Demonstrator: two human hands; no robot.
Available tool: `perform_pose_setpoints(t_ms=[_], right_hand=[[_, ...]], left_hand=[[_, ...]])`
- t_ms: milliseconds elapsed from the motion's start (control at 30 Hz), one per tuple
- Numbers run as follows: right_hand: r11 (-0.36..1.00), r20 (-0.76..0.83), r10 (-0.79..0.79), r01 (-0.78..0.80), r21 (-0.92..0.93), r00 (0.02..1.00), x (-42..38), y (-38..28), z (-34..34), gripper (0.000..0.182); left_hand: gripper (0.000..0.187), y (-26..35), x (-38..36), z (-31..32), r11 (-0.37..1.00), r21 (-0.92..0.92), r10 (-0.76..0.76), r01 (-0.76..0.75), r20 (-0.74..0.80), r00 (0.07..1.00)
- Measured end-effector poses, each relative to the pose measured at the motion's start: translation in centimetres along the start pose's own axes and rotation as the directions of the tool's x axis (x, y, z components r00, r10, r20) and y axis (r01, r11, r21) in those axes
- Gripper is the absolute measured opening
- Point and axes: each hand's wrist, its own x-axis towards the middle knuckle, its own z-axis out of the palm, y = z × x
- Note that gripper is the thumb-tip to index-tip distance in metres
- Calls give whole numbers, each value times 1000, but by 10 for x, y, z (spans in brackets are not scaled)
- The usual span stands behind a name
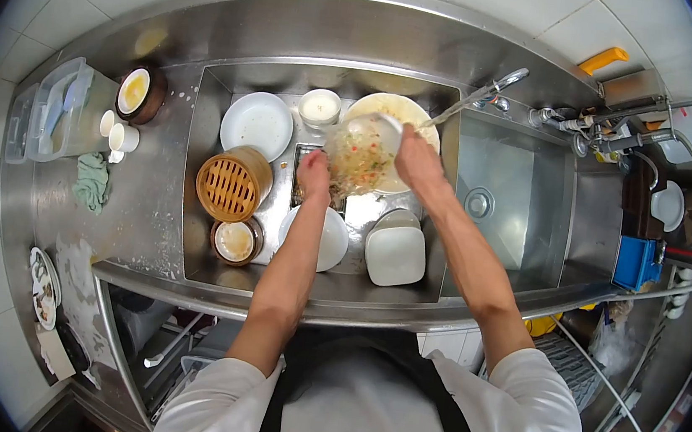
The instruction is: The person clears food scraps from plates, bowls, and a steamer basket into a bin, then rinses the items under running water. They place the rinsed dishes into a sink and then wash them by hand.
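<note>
My right hand point(421, 163) grips the right edge of a tilted white bowl point(372, 126) above the sink basin. Watery food scraps point(361, 157) with red and green bits spill from it, blurred by motion. My left hand point(314, 174) is curled at the left side of the spill; what its fingers hold is hidden. Below the hands a dark rectangular drain tray point(297, 197) shows in part. Behind the bowl lies a large cream plate point(396, 105), and a stream of water point(449, 113) runs down beside my right hand from the faucet point(508, 79).
In the left basin stand a round white plate point(258, 125), a bamboo steamer point(231, 185), a brown-rimmed pot point(235, 241), a small white bowl point(319, 107) and a squarish white dish point(396, 255). The right basin point(495, 164) holds water. A plastic tub point(78, 116) and green cloth point(91, 181) are on the left counter.
</note>
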Motion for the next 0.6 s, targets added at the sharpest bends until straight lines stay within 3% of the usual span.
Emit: perform_pose_setpoints(t_ms=[33,67,100,133,167,200,233,267,300,333,400,433,467,500,533,567,600], right_hand=[[999,-132,34,-31,20,991,-2,10,0,33],[992,-132,105,-94,83,986,4,25,-3,32],[976,-124,179,-161,145,976,12,43,-7,32],[951,-116,255,-228,208,960,18,53,-12,31],[786,107,447,-447,428,888,25,61,-16,33],[683,192,400,-431,590,896,22,67,-15,35],[550,263,333,-413,726,906,17,73,-7,38],[393,318,248,-396,830,915,15,81,2,40],[328,443,153,-468,821,884,15,92,14,49],[579,328,248,-411,704,912,15,94,30,50],[911,33,316,-313,269,948,21,84,56,53],[992,-149,122,-126,-14,981,22,77,62,55],[946,-259,-117,28,-323,959,23,68,70,58],[948,-125,-64,21,-318,990,15,40,54,59],[968,-159,-226,240,76,961,20,41,67,51],[910,42,-365,346,229,930,24,49,76,40],[823,211,-513,407,396,832,27,48,65,30]], left_hand=[[30,0,4,-2,990,94,114,-106,-87,990],[30,0,8,0,960,191,235,-203,-163,958],[33,0,8,2,843,438,432,-312,-206,878],[33,4,1,8,880,354,390,-318,-153,908],[32,11,-4,22,909,262,358,-324,-90,929],[32,23,-14,39,931,169,330,-322,-19,944],[38,45,-36,52,968,91,216,-234,176,960],[40,57,-42,64,1000,-2,-11,12,359,933],[42,65,-45,73,961,-38,-212,274,538,816],[45,68,-44,81,854,-20,-362,519,695,622],[52,42,-23,97,886,33,-352,462,695,627],[57,34,-22,100,897,67,-356,436,693,627],[56,26,-20,101,917,76,-349,391,630,694],[55,27,-21,104,936,83,-327,343,565,758],[53,37,-28,106,952,88,-298,294,493,818],[50,49,-31,98,941,140,-336,308,493,803],[49,46,-26,90,959,68,-271,276,510,816]])
